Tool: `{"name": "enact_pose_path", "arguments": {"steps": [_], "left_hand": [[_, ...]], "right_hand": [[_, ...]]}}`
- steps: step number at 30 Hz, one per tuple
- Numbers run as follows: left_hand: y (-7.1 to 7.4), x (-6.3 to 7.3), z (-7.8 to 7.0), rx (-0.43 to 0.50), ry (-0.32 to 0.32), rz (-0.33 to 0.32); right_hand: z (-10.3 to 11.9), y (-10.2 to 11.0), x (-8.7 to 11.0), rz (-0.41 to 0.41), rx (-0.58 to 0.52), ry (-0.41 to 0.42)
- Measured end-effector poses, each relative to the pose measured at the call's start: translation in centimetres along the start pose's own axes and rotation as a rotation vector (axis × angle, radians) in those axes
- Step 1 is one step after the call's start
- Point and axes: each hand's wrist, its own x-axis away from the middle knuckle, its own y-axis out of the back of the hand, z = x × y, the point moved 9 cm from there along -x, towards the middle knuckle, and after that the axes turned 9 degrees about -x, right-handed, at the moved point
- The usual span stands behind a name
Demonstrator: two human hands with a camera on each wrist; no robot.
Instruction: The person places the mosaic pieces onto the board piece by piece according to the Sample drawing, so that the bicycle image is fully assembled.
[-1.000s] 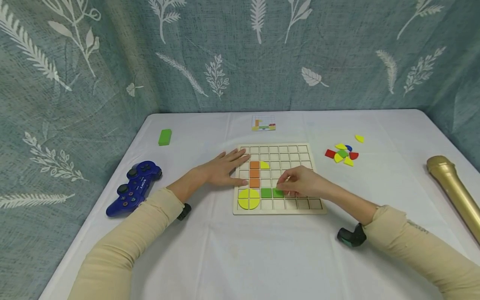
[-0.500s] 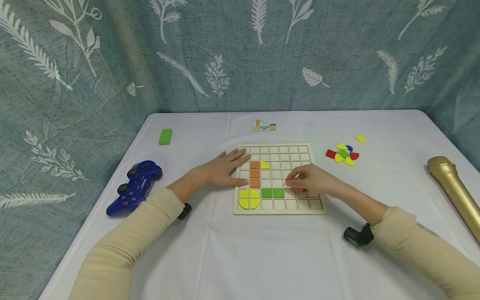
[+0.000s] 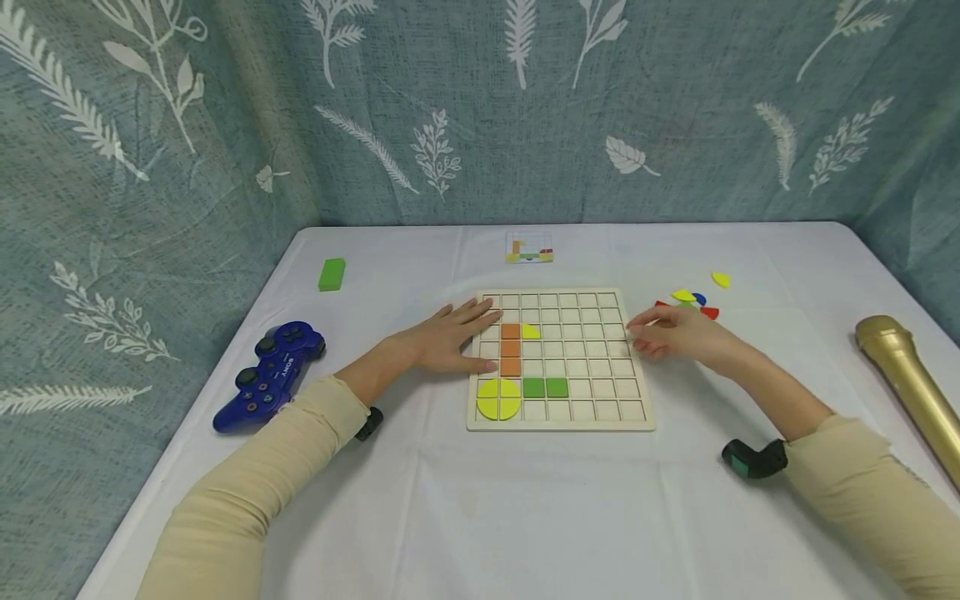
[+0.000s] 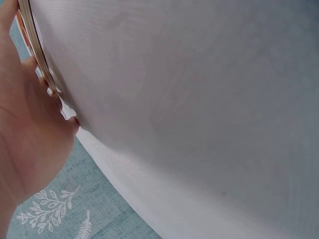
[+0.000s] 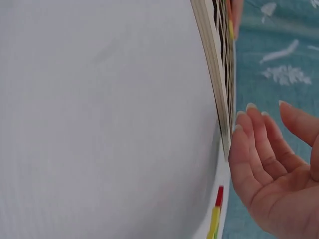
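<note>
Backdrop: a grey-green cloth curtain printed with white leaves point(image 3: 517, 167), standing behind a table draped in white cloth point(image 3: 450, 517). A pale wooden square-gridded board point(image 3: 562, 426) lies flat between the two sets of fingers.

Principal relation, in this inspector's judgement: right fingers to loose pieces. The right hand point(image 3: 684, 335) is the nearer by far, its fingertips pointing left at the board's right edge; contact with that edge cannot be told. The loose flat pieces lie just beyond and to the right of those fingertips, partly hidden by the hand: a yellow wedge point(image 3: 683, 295), a small blue curved piece point(image 3: 700, 298) and a red round-edged piece point(image 3: 710, 313) show, with slivers of red and green. A lone yellow quarter-round piece point(image 3: 721, 280) lies farther out, beyond the cluster. The cluster shows no single long axis.

State of fingers: right, lightly curved, thumb well apart, nothing held. Left hand point(image 3: 448, 340), spread and flat, resting on the board's left edge, gripping nothing.

Pieces set in the board: immediately right of the left fingers, a column of three orange squares point(image 3: 511, 347) with one yellow quarter-circle point(image 3: 529, 332) beside its top; nearer the person than the left thumb, a yellow disc of four quarters point(image 3: 489, 390); to its right, well left of the right fingers, two green squares point(image 3: 557, 387)
</note>
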Motion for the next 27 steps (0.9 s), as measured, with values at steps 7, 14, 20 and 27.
{"name": "enact_pose_path", "arguments": {"steps": [7,14,20,27], "left_hand": [[0.0,0.0,0.0,-0.001,0.004,0.002],[-0.1,0.1,0.1,0.003,0.012,0.006],[0.0,0.1,0.1,0.005,0.013,0.001],[-0.1,0.0,0.2,0.002,0.015,0.004]], "right_hand": [[-0.3,3.1,0.3,-0.028,-0.107,0.037],[-1.6,6.3,0.1,-0.093,-0.192,0.021],[-2.4,7.9,-0.3,-0.136,-0.294,-0.010],[-3.2,9.4,-1.0,-0.205,-0.245,-0.050]]}}
